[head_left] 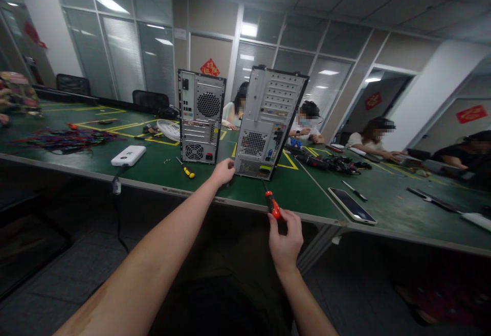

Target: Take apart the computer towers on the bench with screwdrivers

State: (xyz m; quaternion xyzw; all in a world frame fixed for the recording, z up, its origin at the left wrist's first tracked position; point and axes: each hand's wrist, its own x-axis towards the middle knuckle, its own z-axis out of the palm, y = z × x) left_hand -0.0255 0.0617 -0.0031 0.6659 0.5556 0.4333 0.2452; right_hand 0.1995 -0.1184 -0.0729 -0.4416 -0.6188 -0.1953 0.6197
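Two computer towers stand upright on the green table with their back panels facing me. My left hand (224,171) rests at the lower left edge of the larger computer tower (264,121), its fingers curled against the case. In my right hand (287,231) is a red and black screwdriver (273,204), pinched by the end of its handle. The shaft points up toward the bottom of that tower; whether the tip touches anything I cannot make out. To the left is the smaller computer tower (200,116), with a yellow and black screwdriver (187,171) lying in front.
A white power bank (129,156) with a cable and a tangle of coloured wires (69,139) lie left. On the right are a phone (351,205), a pen-like tool (354,191) and black cables (332,161). Several people sit across the green table (245,195).
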